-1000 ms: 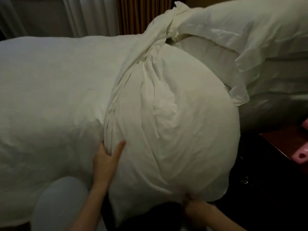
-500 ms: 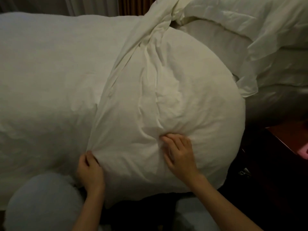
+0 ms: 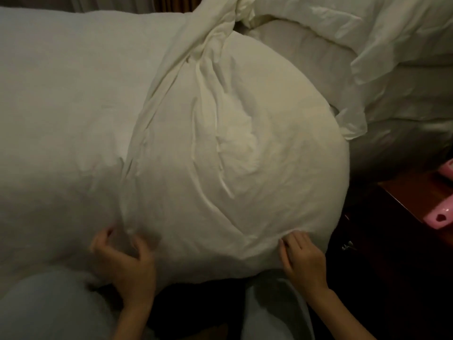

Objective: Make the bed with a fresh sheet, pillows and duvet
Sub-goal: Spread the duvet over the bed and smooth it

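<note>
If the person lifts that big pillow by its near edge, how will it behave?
The pillow looks plump and domed, so probably light for its bulk and likely to sag, not stay flat. Its case lies in loose folds, so the cloth may slip over the filling. The right hand pinches the edge; the left hand is blurred.

Left hand [image 3: 122, 263]: motion-blurred; whether its grip closes on cloth cannot be told.
Right hand [image 3: 302, 261]: fingertips [image 3: 284, 242] sunk under a fold of the pillow [image 3: 232, 155]; grip unclear.
Pillow: near edge, between the two hands, lost in shadow.
Second pillow [image 3: 392, 45], beyond the right hand: cut by the top and right edges.
Pink object [image 3: 441, 214], right of the right hand: cropped, unidentifiable.
</note>
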Motion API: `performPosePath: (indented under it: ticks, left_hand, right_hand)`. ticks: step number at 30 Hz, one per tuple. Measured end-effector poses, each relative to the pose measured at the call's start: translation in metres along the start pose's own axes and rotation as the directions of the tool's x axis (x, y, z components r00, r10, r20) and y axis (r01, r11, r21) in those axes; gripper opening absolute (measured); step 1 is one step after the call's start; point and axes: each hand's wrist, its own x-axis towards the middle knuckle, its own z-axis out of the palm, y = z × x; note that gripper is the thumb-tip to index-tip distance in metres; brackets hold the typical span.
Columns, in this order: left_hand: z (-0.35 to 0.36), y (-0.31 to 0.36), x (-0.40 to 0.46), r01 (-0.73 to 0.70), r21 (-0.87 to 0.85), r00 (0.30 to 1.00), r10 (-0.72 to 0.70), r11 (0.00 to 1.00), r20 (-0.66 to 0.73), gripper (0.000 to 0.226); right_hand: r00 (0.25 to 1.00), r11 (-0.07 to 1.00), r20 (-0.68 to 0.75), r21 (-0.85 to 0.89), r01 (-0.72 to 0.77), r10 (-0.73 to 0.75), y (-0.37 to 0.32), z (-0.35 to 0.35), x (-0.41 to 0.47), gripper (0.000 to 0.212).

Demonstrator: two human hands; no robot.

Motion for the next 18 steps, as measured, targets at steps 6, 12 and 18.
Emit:
performPosePath:
  ticks: [6, 12, 18]
  left_hand:
    - [0.036, 0.086, 0.095, -0.599, 0.092, 0.792, 0.571, 0.796, 0.217, 0.046]
    - [0.044, 0.085, 0.12, -0.583, 0.225, 0.747, 0.407, 0.78, 0.526, 0.05]
    - [0.015, 0.113, 0.168, -0.518, 0.207, 0.435, 0.048, 0.83, 0.899, 0.059]
  right_hand:
    - [0.912, 0.956, -0.361, 0.136, 0.258, -0.195, -0.111, -0.03, 0.149, 0.03]
    - [0.996, 0.995, -0.02, 0.05, 0.088, -0.087, -0.209, 0.003, 0.247, 0.052]
    - [0.92, 0.997, 0.389, -0.079, -0.012, 0.042, -0.232, -0.019, 0.247, 0.054]
